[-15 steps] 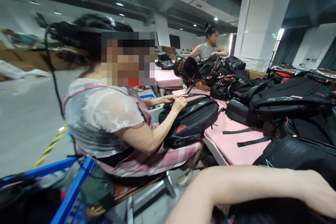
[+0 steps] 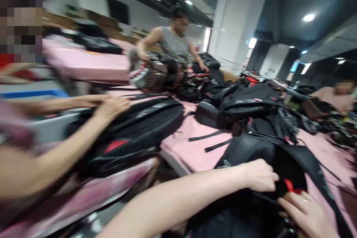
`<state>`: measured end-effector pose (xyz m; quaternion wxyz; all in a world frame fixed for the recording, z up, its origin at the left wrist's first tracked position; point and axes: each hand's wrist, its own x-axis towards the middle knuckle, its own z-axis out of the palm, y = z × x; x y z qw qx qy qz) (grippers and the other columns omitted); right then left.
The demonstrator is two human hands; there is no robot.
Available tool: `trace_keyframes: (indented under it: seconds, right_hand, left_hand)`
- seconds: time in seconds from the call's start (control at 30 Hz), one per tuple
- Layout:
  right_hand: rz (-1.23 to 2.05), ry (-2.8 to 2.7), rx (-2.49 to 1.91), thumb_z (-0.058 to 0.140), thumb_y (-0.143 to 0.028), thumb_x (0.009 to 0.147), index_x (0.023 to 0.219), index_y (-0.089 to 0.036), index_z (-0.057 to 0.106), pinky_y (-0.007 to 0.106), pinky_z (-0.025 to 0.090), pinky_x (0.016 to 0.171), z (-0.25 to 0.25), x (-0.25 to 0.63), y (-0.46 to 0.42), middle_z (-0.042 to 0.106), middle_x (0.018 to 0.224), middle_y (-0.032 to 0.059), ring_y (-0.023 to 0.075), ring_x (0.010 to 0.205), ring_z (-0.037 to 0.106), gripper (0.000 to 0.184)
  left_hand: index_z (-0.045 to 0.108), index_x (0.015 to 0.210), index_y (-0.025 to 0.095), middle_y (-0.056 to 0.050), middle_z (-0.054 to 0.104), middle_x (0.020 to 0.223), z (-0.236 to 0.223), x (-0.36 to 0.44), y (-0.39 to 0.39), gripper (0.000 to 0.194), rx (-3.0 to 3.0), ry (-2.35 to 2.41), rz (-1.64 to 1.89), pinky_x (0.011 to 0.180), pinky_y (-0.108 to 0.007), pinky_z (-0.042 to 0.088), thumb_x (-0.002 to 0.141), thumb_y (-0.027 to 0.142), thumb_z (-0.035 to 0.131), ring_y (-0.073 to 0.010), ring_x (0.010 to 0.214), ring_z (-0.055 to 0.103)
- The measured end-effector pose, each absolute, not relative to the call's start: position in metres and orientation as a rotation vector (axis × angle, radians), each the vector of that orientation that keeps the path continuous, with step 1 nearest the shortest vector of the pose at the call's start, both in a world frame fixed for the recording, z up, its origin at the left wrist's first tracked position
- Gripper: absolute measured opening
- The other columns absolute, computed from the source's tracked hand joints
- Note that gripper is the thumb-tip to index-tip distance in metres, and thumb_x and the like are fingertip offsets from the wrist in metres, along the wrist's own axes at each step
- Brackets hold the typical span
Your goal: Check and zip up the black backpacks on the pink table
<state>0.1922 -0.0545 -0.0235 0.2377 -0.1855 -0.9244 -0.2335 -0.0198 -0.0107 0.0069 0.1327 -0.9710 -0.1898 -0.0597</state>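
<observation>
An open black backpack (image 2: pixel 234 212) lies low in front of me, its dark inside partly in view. My left hand (image 2: pixel 262 175) reaches across from the lower left, fingers curled closed on the edge of the bag's opening. Opposite it, my right hand (image 2: pixel 311 212), with a ring on one finger, is closed on the bag's near right rim. A small red piece (image 2: pixel 289 185) shows just above the right hand's fingers. Whether that hand holds the red piece too, I cannot tell. Motion blurs the view somewhat.
On my left a co-worker's hands (image 2: pixel 110 108) rest on another black backpack (image 2: pixel 139 119). More black backpacks (image 2: pixel 248 100) are piled on the pink table (image 2: pixel 202 156). A second person (image 2: pixel 174 44) handles bags across the table; another person (image 2: pixel 334 98) is at the far right.
My view has swung right, so the near co-worker shifts to the left edge. Both my hands and the open bag are now in view; before, mainly one forearm showed.
</observation>
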Motion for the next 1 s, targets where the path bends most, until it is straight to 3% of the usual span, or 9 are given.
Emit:
trace_keyframes:
  seconds: [0.1, 0.27, 0.4, 0.5, 0.63, 0.8, 0.9, 1.0]
  right_hand:
    - [-0.552, -2.568, -0.674, 0.038, -0.004, 0.076, 0.093, -0.017, 0.059, 0.029, 0.041, 0.057, -0.013, 0.175, -0.063, 0.061, 0.077, 0.0064, 0.0165, 0.062, 0.054, 0.03]
    - [-0.438, -2.531, -0.83, 0.038, -0.003, 0.076, 0.092, -0.016, 0.057, 0.029, 0.036, 0.058, -0.01, 0.168, -0.069, 0.058, 0.077, 0.0052, 0.0161, 0.062, 0.047, 0.028]
    - [-0.477, -2.528, -0.869, 0.039, -0.007, 0.082, 0.09, -0.016, 0.056, 0.029, 0.033, 0.059, -0.007, 0.172, -0.07, 0.056, 0.079, 0.0048, 0.0151, 0.062, 0.044, 0.022]
    - [-0.541, -2.557, -0.849, 0.039, -0.013, 0.085, 0.087, -0.016, 0.056, 0.028, 0.031, 0.058, -0.001, 0.172, -0.075, 0.054, 0.075, 0.0036, 0.0146, 0.063, 0.044, 0.017]
    - [-0.624, -2.601, -0.825, 0.04, -0.013, 0.086, 0.086, -0.015, 0.056, 0.028, 0.028, 0.057, 0.005, 0.173, -0.088, 0.052, 0.073, 0.0029, 0.0135, 0.061, 0.043, 0.017]
    - [-0.659, -2.58, -0.78, 0.038, -0.014, 0.087, 0.09, -0.014, 0.057, 0.028, 0.027, 0.056, 0.01, 0.174, -0.101, 0.053, 0.073, 0.0026, 0.0122, 0.059, 0.043, 0.019]
    - [-0.681, -2.567, -0.772, 0.037, -0.015, 0.089, 0.09, -0.014, 0.057, 0.028, 0.027, 0.056, 0.014, 0.172, -0.107, 0.052, 0.07, 0.0022, 0.0124, 0.059, 0.044, 0.02]
    - [-0.67, -2.567, -0.784, 0.037, -0.015, 0.089, 0.089, -0.015, 0.057, 0.029, 0.028, 0.056, 0.017, 0.171, -0.109, 0.053, 0.07, 0.0025, 0.0128, 0.058, 0.044, 0.021]
  left_hand:
    - [0.06, 0.058, 0.017, -0.001, 0.062, 0.072, 0.004, -0.02, -0.005, 0.018, -2.769, -0.487, -0.232, 0.045, -0.028, 0.038, 0.075, 0.016, 0.055, -0.0164, 0.062, 0.058]
    - [0.058, 0.073, 0.015, -0.003, 0.059, 0.074, 0.016, -0.026, -0.006, 0.002, -2.758, -0.642, -0.334, 0.044, -0.026, 0.037, 0.071, 0.015, 0.056, -0.0151, 0.054, 0.056]
    - [0.052, 0.077, 0.019, 0.0, 0.057, 0.079, 0.025, -0.038, -0.018, 0.02, -2.856, -1.043, -0.518, 0.051, -0.024, 0.037, 0.065, 0.003, 0.05, -0.014, 0.06, 0.056]
    - [0.047, 0.078, 0.019, 0.002, 0.055, 0.072, 0.021, -0.044, -0.028, 0.02, -2.867, -1.198, -0.706, 0.051, -0.022, 0.035, 0.072, 0.001, 0.041, -0.0121, 0.058, 0.053]
    - [0.048, 0.076, 0.018, 0.002, 0.055, 0.068, 0.021, -0.049, -0.041, 0.014, -2.921, -1.09, -0.874, 0.052, -0.021, 0.033, 0.085, 0.014, 0.038, -0.0101, 0.056, 0.05]
    - [0.059, 0.069, 0.02, 0.003, 0.059, 0.064, 0.039, -0.044, -0.045, 0.021, -2.992, -0.807, -0.558, 0.051, -0.022, 0.031, 0.084, 0.031, 0.049, -0.0103, 0.058, 0.054]
    - [0.063, 0.068, 0.021, 0.001, 0.06, 0.067, 0.046, -0.031, -0.04, 0.01, -2.854, -0.561, -0.343, 0.046, -0.025, 0.027, 0.077, 0.023, 0.059, -0.0121, 0.06, 0.054]
    - [0.061, 0.057, 0.018, -0.002, 0.059, 0.063, 0.044, -0.015, -0.034, 0.016, -2.715, -0.331, -0.185, 0.043, -0.028, 0.024, 0.074, 0.016, 0.06, -0.015, 0.059, 0.053]
